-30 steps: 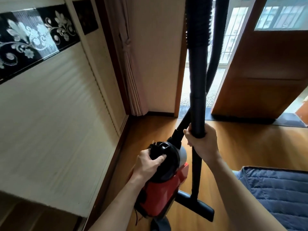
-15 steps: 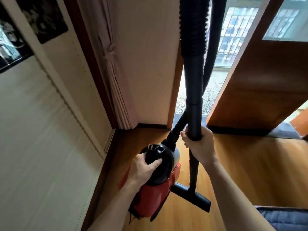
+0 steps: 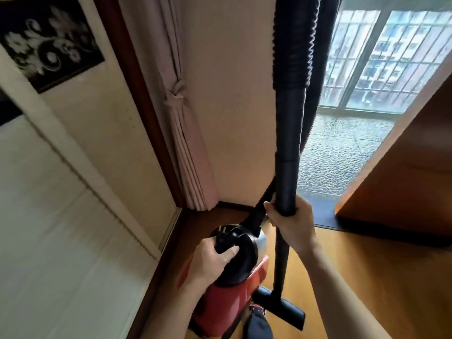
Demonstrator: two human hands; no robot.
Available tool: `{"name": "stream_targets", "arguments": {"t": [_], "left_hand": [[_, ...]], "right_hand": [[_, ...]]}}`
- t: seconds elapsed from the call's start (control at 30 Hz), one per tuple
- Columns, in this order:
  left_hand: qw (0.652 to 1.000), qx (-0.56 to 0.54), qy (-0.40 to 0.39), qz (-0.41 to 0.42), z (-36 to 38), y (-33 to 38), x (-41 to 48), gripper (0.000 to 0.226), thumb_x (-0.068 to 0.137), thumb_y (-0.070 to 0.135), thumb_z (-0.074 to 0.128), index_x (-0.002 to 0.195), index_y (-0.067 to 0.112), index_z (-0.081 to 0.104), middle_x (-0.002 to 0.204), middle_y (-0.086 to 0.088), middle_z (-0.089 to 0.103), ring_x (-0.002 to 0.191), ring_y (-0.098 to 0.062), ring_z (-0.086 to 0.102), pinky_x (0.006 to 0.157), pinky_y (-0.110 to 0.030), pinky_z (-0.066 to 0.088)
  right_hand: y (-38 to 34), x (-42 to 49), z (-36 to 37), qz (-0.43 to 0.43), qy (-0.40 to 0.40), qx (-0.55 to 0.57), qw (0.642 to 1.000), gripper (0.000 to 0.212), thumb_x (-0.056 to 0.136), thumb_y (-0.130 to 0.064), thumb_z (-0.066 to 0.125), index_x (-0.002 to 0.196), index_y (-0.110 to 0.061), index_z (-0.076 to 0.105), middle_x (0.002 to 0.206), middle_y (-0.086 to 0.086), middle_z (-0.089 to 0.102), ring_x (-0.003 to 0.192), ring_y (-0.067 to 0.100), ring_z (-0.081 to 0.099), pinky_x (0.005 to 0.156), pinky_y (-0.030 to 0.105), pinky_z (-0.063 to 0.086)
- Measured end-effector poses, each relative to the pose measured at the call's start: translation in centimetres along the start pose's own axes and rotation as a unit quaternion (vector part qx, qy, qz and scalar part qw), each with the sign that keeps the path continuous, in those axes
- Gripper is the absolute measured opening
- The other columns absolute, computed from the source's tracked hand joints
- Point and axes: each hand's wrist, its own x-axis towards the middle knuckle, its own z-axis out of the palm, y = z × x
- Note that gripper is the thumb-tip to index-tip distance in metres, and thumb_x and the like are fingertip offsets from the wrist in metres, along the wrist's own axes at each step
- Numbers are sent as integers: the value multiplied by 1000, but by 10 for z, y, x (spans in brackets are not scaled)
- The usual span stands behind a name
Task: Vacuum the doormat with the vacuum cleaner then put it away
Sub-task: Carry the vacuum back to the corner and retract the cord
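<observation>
A red vacuum cleaner (image 3: 230,302) with a black top hangs above the wooden floor near the left wall. My left hand (image 3: 210,263) grips the black handle on its top. My right hand (image 3: 292,223) is closed around the upright black wand (image 3: 288,148), whose ribbed hose (image 3: 292,40) loops up out of the frame. The black floor nozzle (image 3: 283,308) sits at the wand's lower end, just above the floor. The doormat is not in view.
A cream wall (image 3: 61,228) with a dark baseboard runs along the left. A tied pink curtain (image 3: 181,133) hangs in the corner ahead. An open wooden door (image 3: 403,182) stands at the right, beside a doorway to a pebbled balcony (image 3: 342,155).
The view has swung right and forward toward the corner. The blue quilted mat has left the frame at bottom right. Both hands keep their grips on the vacuum.
</observation>
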Motion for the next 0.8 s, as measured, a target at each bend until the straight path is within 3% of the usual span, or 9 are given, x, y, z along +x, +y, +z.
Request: {"name": "stream_targets", "arguments": {"t": [0.1,0.2,0.33,0.4,0.5,0.67,0.8], "left_hand": [[1000,-2,25,-17,10,11,50,24,78,33,80,65,20,66,52,10,61,43,-3,53,50,-24,42],[998,-11,49,-36,20,25,88,32,82,25,80,57,18,60,43,10,55,37,-2,49,46,-22,37],[997,-35,50,-50,20,40,133,36,82,31,78,54,18,60,42,9,52,36,-5,47,45,-25,35],[996,-49,59,-52,20,43,149,33,76,41,77,61,15,65,46,7,55,37,-6,47,44,-24,33],[993,-57,76,-64,16,46,167,31,77,38,79,71,8,69,49,4,59,37,-7,49,46,-22,34],[991,-74,86,-70,0,41,188,41,66,55,73,69,15,68,50,5,58,36,-4,47,42,-20,32],[992,-71,78,-75,-8,34,205,31,85,24,78,59,19,62,45,8,54,34,-1,45,41,-18,30]], "right_hand": [[23,54,7,6,-20,15,1000,42,80,13,74,66,-22,56,54,-13,58,47,4,55,50,9,42],[45,104,9,-2,-43,20,999,43,78,4,78,69,-32,58,57,-15,59,48,4,53,50,14,45],[60,166,18,-14,-73,19,997,44,76,-4,77,72,-45,61,61,-17,59,54,8,55,53,21,47],[68,190,25,-21,-84,6,996,44,75,0,78,69,-39,58,61,-10,56,53,16,53,51,31,45],[79,213,36,-23,-107,7,994,30,76,-3,77,70,-24,56,63,4,55,56,32,52,51,45,45],[87,239,55,-9,-136,-15,991,52,75,6,80,69,-40,57,63,-10,57,55,14,52,54,35,44],[96,258,67,2,-126,-4,992,36,73,-4,80,69,-31,57,65,-13,59,59,8,52,58,31,45]]}}
